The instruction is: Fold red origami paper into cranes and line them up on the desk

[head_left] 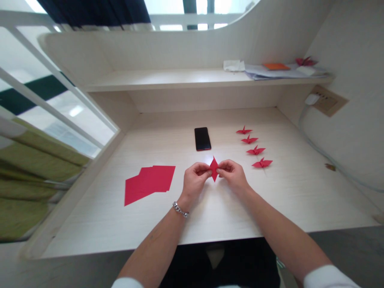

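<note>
A small red piece of folded paper (214, 169), diamond-shaped with pointed top and bottom, is held upright between my two hands above the desk. My left hand (195, 179) pinches its left corner between thumb and fingers. On the other side, my right hand (233, 174) pinches the right corner the same way. To the right stand several finished red paper cranes in a slanting row, the nearest paper crane (262, 163) just beyond my right hand. Flat red paper sheets (150, 182) lie overlapping to the left of my left hand.
A black phone (203, 139) lies on the desk (102, 224) behind my hands. The shelf (168, 78) above holds papers (255, 73), an orange piece (276, 66) and another folded red paper piece (306, 61). A white cable (318, 150) runs from the wall socket (330, 100) along the right side.
</note>
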`<state>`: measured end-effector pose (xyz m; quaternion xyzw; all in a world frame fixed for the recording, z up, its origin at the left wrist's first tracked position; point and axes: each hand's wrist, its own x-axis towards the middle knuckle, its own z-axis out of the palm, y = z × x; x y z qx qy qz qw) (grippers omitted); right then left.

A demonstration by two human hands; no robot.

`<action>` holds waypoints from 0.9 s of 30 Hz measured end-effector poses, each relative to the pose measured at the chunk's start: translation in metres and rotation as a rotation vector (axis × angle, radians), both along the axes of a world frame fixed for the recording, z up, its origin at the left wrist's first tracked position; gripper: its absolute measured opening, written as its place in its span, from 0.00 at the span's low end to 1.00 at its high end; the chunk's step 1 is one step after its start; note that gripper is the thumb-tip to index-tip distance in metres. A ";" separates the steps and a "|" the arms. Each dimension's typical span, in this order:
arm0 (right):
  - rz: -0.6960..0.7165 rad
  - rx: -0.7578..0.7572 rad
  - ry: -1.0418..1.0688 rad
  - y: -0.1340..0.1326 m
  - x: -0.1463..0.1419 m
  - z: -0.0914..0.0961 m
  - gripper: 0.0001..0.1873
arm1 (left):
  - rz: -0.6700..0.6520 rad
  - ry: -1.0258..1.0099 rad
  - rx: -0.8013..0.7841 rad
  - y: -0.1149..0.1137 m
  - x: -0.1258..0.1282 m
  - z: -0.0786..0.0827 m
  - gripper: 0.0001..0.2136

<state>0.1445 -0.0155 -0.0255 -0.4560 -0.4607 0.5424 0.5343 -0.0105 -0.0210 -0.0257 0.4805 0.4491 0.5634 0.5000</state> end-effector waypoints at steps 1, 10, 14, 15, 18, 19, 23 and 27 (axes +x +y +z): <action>0.008 -0.006 0.014 0.000 0.000 0.000 0.11 | 0.001 0.013 0.000 0.000 0.000 0.000 0.10; 0.073 -0.031 0.092 -0.001 0.000 0.003 0.07 | -0.034 0.066 -0.004 -0.002 0.000 0.004 0.07; 0.062 -0.023 0.055 -0.001 0.000 0.001 0.09 | -0.059 0.044 -0.015 -0.001 0.001 0.005 0.08; 0.062 -0.025 0.048 0.000 0.000 0.000 0.09 | -0.056 0.033 -0.016 -0.001 0.001 0.005 0.09; 0.070 -0.021 0.040 0.000 0.000 -0.001 0.10 | -0.047 -0.010 0.004 -0.002 0.001 0.004 0.13; 0.072 -0.012 0.035 0.000 0.001 -0.001 0.10 | -0.055 -0.019 0.017 -0.003 0.002 0.004 0.14; 0.067 0.021 -0.018 -0.001 0.002 0.001 0.12 | -0.105 0.013 0.065 -0.004 0.002 0.006 0.14; 0.020 0.087 -0.052 0.000 0.002 0.002 0.13 | -0.105 0.039 0.078 -0.004 0.003 0.006 0.14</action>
